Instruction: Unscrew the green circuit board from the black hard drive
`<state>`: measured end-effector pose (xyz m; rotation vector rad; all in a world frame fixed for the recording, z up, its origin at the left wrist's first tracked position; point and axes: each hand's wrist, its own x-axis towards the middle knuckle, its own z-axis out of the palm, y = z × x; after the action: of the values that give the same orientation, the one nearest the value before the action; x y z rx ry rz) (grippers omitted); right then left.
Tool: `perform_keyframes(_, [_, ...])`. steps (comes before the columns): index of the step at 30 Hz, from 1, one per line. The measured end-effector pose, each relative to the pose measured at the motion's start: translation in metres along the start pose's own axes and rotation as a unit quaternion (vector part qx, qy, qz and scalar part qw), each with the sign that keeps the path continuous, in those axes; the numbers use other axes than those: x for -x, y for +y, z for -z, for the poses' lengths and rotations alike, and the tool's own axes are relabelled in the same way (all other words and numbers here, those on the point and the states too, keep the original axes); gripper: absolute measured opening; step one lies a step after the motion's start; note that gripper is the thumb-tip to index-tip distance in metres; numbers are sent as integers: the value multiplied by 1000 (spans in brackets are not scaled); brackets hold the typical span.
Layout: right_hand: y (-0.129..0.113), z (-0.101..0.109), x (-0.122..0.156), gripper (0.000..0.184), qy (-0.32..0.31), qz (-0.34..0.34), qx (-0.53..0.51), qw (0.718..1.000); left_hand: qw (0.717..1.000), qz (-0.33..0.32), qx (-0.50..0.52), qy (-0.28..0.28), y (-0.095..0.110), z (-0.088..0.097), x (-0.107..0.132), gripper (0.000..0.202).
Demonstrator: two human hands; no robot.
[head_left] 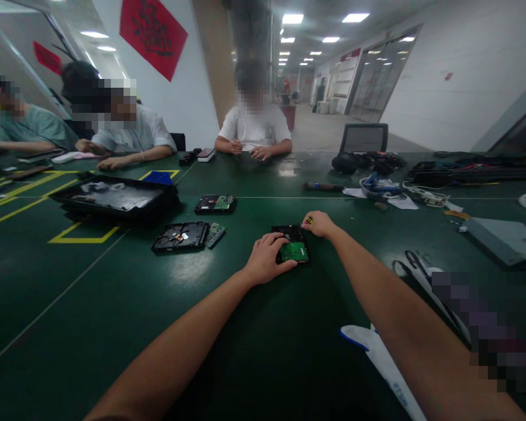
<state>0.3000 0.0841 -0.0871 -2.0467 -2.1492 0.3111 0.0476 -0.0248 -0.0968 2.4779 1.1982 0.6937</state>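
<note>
A hard drive (294, 251) lies on the green table with its green circuit board facing up. My left hand (266, 257) grips it from the left, fingers over its top and the thumb along the near edge. At the drive's far right corner, my right hand (319, 224) is closed around a small yellow-and-black handle (309, 220), which looks like a screwdriver. Its tip is too small to make out. To the left lie a second hard drive (180, 237), a loose circuit board (215, 235) beside it, and a third drive (215, 203) farther back.
A black tray (114, 196) stands at the left. Cables (379, 186), a dark marker-like tool (323, 186) and a grey metal box (508, 240) lie toward the right. White gloves (390, 368) rest near my right forearm. Several people sit across the table (193, 339).
</note>
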Motion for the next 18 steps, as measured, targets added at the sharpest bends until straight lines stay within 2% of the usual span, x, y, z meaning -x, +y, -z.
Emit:
perform_keyframes(4, [-8, -1, -11, 25, 9, -23, 2, 1000, 1000, -3, 2, 1, 0, 1, 0, 61])
perform_keyframes(11, [-22, -2, -25, 13, 5, -26, 2, 1000, 1000, -8, 3, 5, 0, 1, 0, 63])
perform_keyframes(18, [-17, 10, -9, 19, 7, -21, -19, 1000, 1000, -6, 0, -1, 0, 3, 0, 62])
